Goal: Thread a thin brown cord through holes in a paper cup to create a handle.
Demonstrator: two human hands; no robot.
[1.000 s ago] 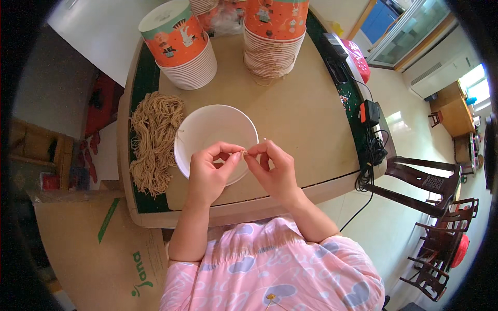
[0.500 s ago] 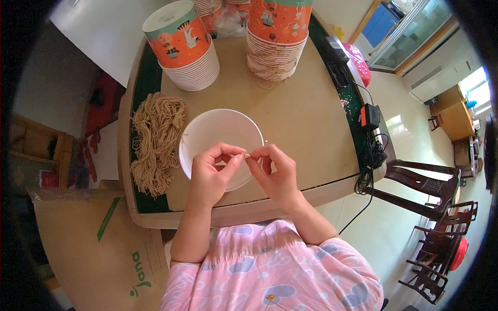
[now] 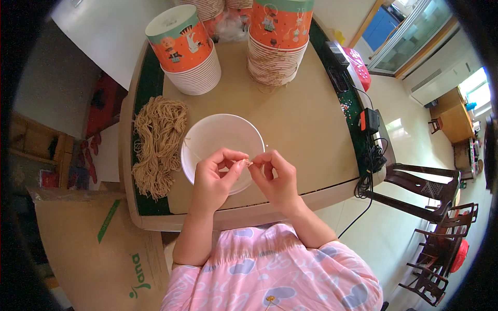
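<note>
Over the near rim of a white paper bucket point(image 3: 210, 133), my left hand point(image 3: 219, 176) and my right hand point(image 3: 276, 176) meet fingertip to fingertip. Both pinch a short piece of beige string point(image 3: 250, 163), with a small knot or loop showing between them. More thin string shows at the bucket's left rim and runs inside it toward my left hand. The bucket stands upright with its mouth facing me. To its left lies a loose bundle of beige strings point(image 3: 160, 145).
Two stacks of nested paper buckets, one on the left point(image 3: 192, 72) and one wound with string point(image 3: 275, 59), stand at the table's far side. Black cables with an adapter point(image 3: 369, 121) lie along the right edge. A cardboard box point(image 3: 93, 249) sits at left; a wooden chair point(image 3: 420, 184) at right.
The whole view has shifted slightly, with the table things lower in the picture. My hands keep pinching the string, and the fingertips have moved a little.
</note>
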